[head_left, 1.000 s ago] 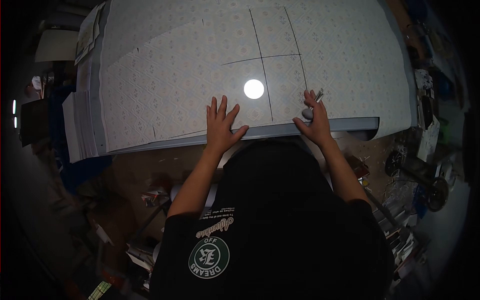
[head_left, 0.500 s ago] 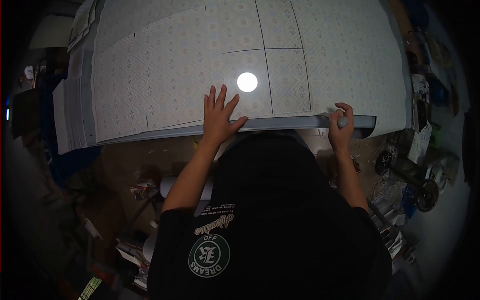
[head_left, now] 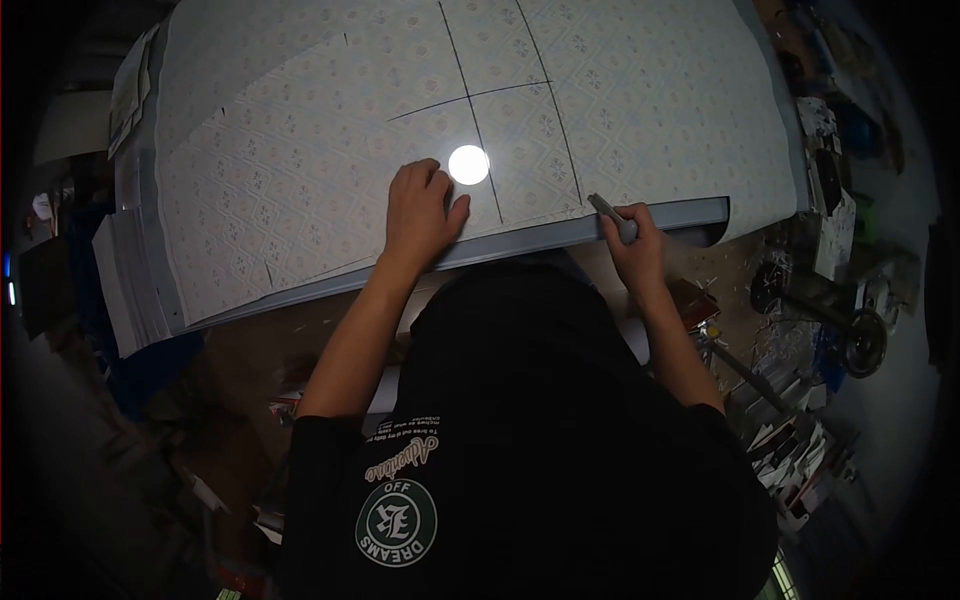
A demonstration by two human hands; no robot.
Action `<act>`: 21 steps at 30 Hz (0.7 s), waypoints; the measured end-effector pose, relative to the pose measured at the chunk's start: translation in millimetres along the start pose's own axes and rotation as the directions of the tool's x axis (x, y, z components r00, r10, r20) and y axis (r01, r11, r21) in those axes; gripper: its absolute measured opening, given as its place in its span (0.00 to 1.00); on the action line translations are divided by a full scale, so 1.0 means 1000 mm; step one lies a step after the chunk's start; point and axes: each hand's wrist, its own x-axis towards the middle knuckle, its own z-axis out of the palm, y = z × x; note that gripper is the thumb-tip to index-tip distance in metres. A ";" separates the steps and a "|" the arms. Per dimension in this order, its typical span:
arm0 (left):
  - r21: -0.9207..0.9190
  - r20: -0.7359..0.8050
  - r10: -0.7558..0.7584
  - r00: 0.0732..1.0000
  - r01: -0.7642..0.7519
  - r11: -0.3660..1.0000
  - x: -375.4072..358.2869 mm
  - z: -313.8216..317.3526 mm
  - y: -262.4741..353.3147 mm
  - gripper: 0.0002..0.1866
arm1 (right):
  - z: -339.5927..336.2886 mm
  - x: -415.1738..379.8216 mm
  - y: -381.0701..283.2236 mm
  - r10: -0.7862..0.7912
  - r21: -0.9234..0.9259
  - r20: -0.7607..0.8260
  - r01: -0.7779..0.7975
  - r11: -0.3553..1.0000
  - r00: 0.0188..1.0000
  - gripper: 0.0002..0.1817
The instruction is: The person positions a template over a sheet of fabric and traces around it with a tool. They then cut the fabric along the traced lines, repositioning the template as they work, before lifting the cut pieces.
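A pale sheet with a diamond pattern (head_left: 290,190) covers the table before me, with dark straight lines drawn across it. My left hand (head_left: 420,215) rests on the sheet by its front edge, fingers bent, thumb apart, holding nothing. In my right hand (head_left: 640,250) is a grey utility knife (head_left: 613,217). Its front end points up and left, close to the bottom of the right-hand drawn line, at the sheet's front edge. Whether the blade is out is too small to tell. A grey strip of the table edge (head_left: 680,213) shows below the sheet.
Stacked white sheets (head_left: 122,270) hang at the table's left side. To the right, the sheet's corner (head_left: 755,220) droops past the edge. A round metal part on a stand (head_left: 864,342) and scraps lie on the floor side. A bright light spot (head_left: 469,165) shines on the sheet.
My right hand has moved left, the knife now turned toward the sheet. My left hand's spread fingers have curled in. The view has turned, so the sheet appears tilted.
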 end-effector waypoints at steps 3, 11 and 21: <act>-0.155 0.180 0.005 0.984 0.024 0.988 0.055 0.005 0.020 0.26 | 0.002 -0.003 0.000 0.012 -0.100 0.055 -0.006 0.995 0.998 0.12; 0.189 0.410 -0.075 0.909 -0.004 0.982 0.147 0.002 0.064 0.57 | -0.005 0.000 -0.002 -0.099 -0.143 0.180 0.126 0.982 0.979 0.11; 0.213 0.480 -0.091 0.873 -0.015 0.977 0.166 0.009 0.064 0.64 | -0.012 0.011 -0.019 -0.038 -0.181 0.251 0.086 0.980 0.967 0.10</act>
